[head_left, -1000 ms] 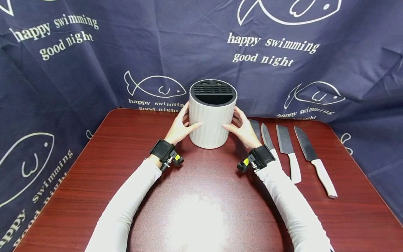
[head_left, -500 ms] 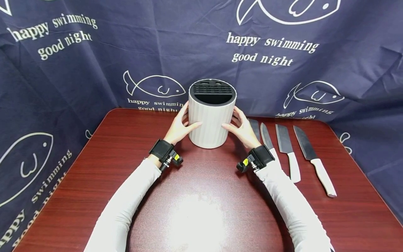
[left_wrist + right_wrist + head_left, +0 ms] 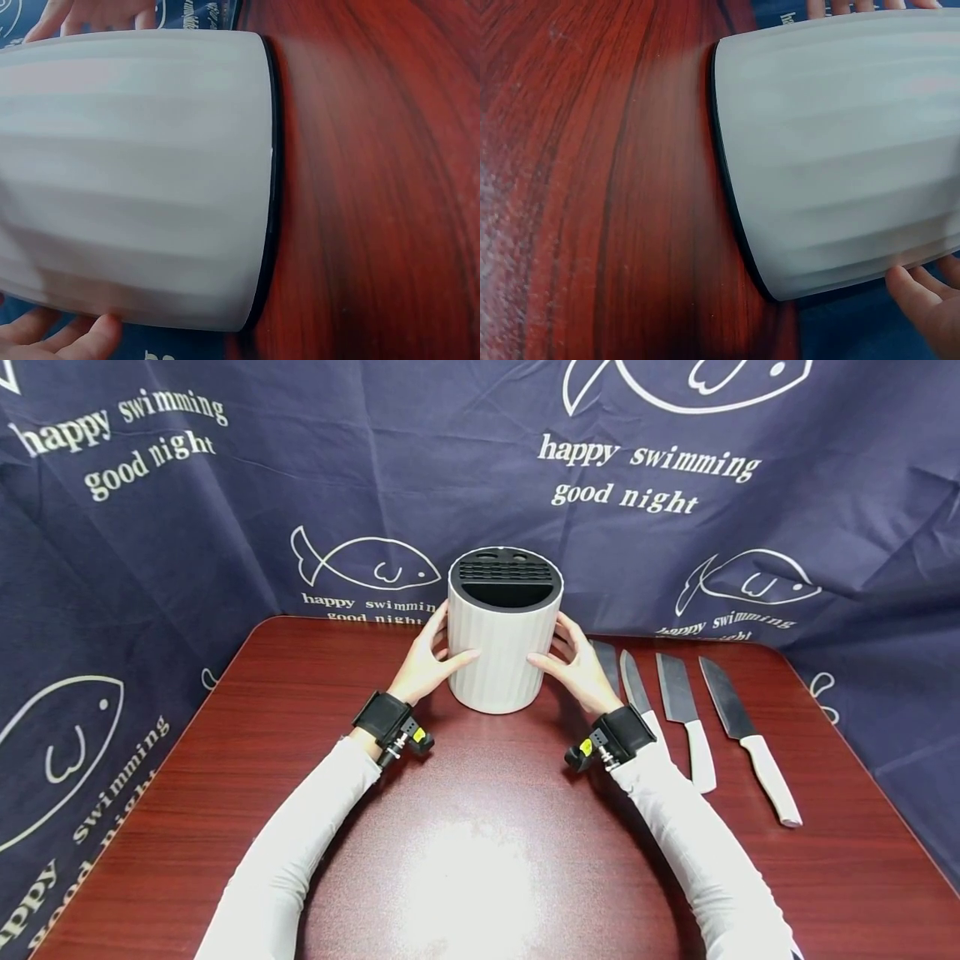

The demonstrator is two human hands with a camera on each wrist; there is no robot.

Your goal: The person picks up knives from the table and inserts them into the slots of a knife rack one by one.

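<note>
A white ribbed knife block (image 3: 504,660), round with a black slotted top, stands upright at the back middle of the table. My left hand (image 3: 424,665) grips its left side, thumb on the front and fingers round toward the back. On the opposite side my right hand (image 3: 587,672) holds it the same way. Both wrist views are filled by the block's pale wall (image 3: 142,172) and its dark base edge, with the tabletop (image 3: 615,180) right beside that edge. Its slots and wide front opening hold no knives.
Right of the block lie several white-handled knives: a broad one (image 3: 727,697) outermost, a cleaver-shaped one (image 3: 677,689), a slim pointed one (image 3: 634,681), and a blade (image 3: 606,662) partly covered by my right hand. A blue fish-print cloth (image 3: 450,460) hangs behind the red-brown table (image 3: 225,810).
</note>
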